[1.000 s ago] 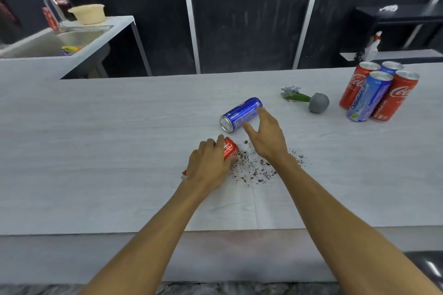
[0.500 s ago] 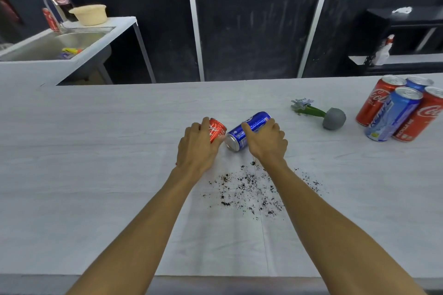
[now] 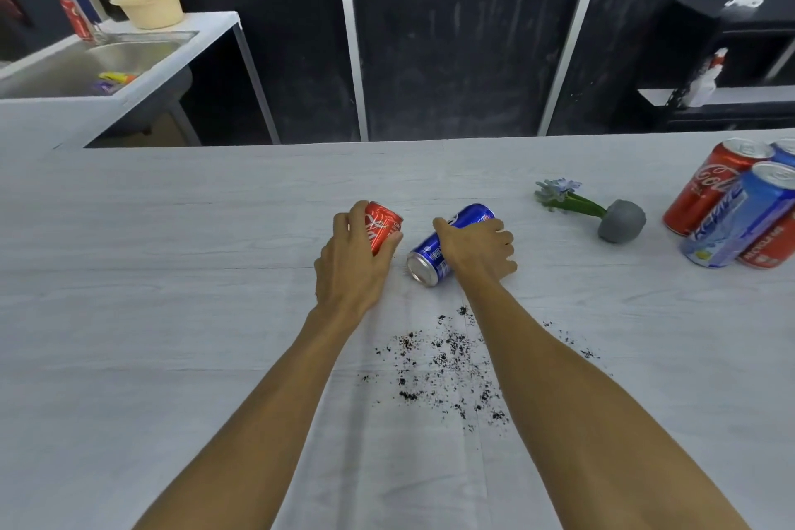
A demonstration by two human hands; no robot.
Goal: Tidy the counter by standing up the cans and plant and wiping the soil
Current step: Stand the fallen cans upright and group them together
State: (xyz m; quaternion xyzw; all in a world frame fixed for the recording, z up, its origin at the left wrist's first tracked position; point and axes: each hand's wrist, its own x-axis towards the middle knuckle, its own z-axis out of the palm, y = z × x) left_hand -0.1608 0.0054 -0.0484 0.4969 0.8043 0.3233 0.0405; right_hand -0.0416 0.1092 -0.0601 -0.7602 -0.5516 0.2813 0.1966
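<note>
Left hand [image 3: 350,260] gripping red can [image 3: 382,225], right hand [image 3: 475,247] clasping tipped blue can [image 3: 434,258] — soil [image 3: 443,361] nearer, between forearms

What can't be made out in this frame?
Head view: the left hand covers much of the red can, hiding whether it touches the counter.
Head view: the right hand wraps the middle of the blue can, hiding its label.
Head view: the standing cans are cut off by the right edge; their count is unclear.
Head view: sink items are too small to identify.
</note>
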